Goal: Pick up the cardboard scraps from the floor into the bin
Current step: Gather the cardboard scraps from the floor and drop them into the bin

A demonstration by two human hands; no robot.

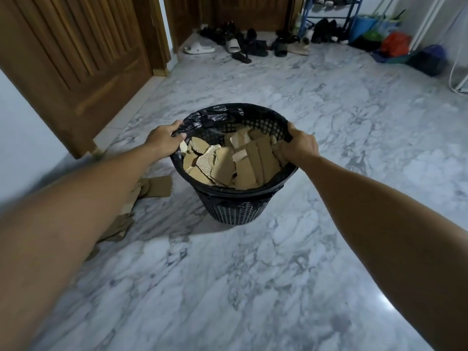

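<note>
A black mesh bin (235, 209) with a black bag liner stands on the marble floor in the middle of the view. It is filled with several brown cardboard scraps (228, 165). My left hand (164, 140) grips the bin's left rim and liner. My right hand (298, 145) grips the right rim, fingers curled over the edge. More cardboard scraps (157, 186) lie on the floor left of the bin, partly hidden under my left forearm.
A wooden door (76, 59) stands at the left. Shoes and sandals (243, 44) lie by the far doorway, next to a blue shoe rack (329, 16). Coloured bags (395, 44) sit at the far right. Bare marble floor (240, 287) stretches in front of the bin.
</note>
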